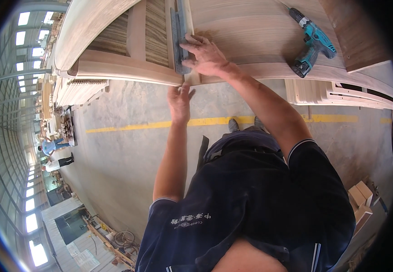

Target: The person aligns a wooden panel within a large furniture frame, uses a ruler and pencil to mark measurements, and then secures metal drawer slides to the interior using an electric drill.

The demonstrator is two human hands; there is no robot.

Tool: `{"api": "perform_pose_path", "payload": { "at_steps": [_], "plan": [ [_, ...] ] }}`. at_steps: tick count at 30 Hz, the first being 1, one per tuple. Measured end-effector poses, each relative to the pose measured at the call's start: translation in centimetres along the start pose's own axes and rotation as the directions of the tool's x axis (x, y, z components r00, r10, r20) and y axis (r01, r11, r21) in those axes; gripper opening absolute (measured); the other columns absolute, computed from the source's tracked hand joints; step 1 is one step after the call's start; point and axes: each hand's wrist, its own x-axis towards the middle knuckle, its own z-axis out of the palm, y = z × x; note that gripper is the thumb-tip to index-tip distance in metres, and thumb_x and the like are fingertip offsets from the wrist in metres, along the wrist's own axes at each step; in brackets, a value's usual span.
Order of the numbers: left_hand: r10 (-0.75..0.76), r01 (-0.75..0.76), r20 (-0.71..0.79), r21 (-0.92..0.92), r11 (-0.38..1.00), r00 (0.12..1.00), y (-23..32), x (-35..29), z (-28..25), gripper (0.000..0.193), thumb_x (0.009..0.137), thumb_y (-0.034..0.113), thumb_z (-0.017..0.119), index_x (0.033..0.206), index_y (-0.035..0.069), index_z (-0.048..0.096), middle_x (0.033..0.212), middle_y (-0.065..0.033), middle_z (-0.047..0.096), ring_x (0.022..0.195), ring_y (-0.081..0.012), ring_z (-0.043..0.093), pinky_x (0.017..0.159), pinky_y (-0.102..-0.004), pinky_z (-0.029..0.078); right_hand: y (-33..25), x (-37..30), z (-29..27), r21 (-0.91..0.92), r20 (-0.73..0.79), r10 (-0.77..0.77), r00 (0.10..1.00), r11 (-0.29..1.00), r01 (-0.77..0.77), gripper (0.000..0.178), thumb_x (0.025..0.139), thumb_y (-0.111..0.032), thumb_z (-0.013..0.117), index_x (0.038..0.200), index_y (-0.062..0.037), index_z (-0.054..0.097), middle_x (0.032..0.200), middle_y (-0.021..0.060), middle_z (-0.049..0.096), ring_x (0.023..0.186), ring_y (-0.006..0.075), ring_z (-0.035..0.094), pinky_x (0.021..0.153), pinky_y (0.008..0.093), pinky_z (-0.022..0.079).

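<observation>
While the right hand (pixel 205 56) lies with its fingers spread and their tips on the dark metal rail (pixel 178 43), no closed grip on it shows. Rail position: lengthwise along a wooden joint, between the grained panel (pixel 156 38) on the left and the broad wooden board (pixel 246 27) on the right. Left hand (pixel 179 104): fingers partly curled, at the near end of the joint, beside the front wooden edge (pixel 124 70); cannot tell whether it pinches anything.

Risks, as judged:
1. Rail skew. Fingertip pressure seems to come from one side; uneven pressure could turn the rail out of line with the strip. No fixing is clear at this size, so it may be loose.
2. Rail overhang. Its near end sits close to the front edge; a small slip toward the person could leave it proud of the wood.
3. Finger pinch. If the rail has a sliding part (cannot tell), it could catch a fingertip.
4. Drill fall. The teal cordless drill (pixel 316 41) lies on its side on the board, battery end near the front edge. A knock from the right forearm (pixel 266 97) could send it to the concrete floor (pixel 128 104), near the shoes (pixel 233 125)
</observation>
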Motion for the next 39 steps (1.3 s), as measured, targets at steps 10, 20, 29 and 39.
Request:
{"api": "perform_pose_path", "payload": {
  "at_steps": [10, 20, 29, 39],
  "plan": [
    [0.15, -0.132, -0.094, 0.175, 0.976, 0.984, -0.2, 2.4, 0.5, 0.023, 0.092, 0.006, 0.069, 0.114, 0.002, 0.061, 0.109, -0.0064, 0.066, 0.095, -0.0173, 0.066, 0.083, -0.036, 0.06, 0.6, 0.2, 1.6, -0.003, -0.166, -0.057, 0.985, 0.998, 0.057, 0.057, 0.089, -0.047, 0.069, 0.134, -0.0123, 0.063, 0.152, 0.0135, 0.048, 0.137, 0.0339, 0.047, 0.11, 0.0444, 0.043],
    [0.185, -0.174, -0.074, 0.13, 0.976, 0.98, -0.2, 2.6, 0.6, 0.021, 0.09, 0.005, 0.069, 0.11, 0.002, 0.064, 0.102, -0.0058, 0.066, 0.088, -0.0143, 0.064, 0.074, -0.0324, 0.057, 0.2, 0.0, 0.5, 0.028, -0.171, -0.059, 0.984, 0.998, 0.065, 0.055, 0.088, -0.044, 0.071, 0.13, -0.0097, 0.065, 0.149, 0.0127, 0.051, 0.134, 0.0346, 0.049, 0.107, 0.0443, 0.045],
    [0.331, -0.221, -0.19, 0.44, 0.87, 0.924, -1.1, 3.8, 0.4, 0.024, 0.089, 0.01, 0.071, 0.109, -0.004, 0.068, 0.103, -0.0084, 0.07, 0.088, -0.0158, 0.064, 0.077, -0.0325, 0.055, 0.0, -0.9, -0.8, -0.025, -0.029, -0.146, 0.989, 0.989, 0.145, 0.092, 0.071, -0.042, 0.085, 0.145, -0.0013, 0.047, 0.15, 0.0264, 0.042, 0.138, 0.0417, 0.042, 0.113, 0.0456, 0.039],
    [0.387, -0.209, -0.284, 0.501, 0.84, 0.877, -0.9, 3.3, 2.3, 0.023, 0.089, 0.014, 0.073, 0.102, -0.005, 0.07, 0.098, -0.0088, 0.072, 0.089, -0.016, 0.063, 0.083, -0.0332, 0.051, 0.2, -1.0, -0.6, -0.086, -0.077, -0.214, 0.974, 0.974, 0.207, 0.091, 0.075, -0.038, 0.083, 0.141, 0.0101, 0.043, 0.144, 0.0283, 0.046, 0.138, 0.042, 0.042, 0.114, 0.0464, 0.038]
  ]
}}
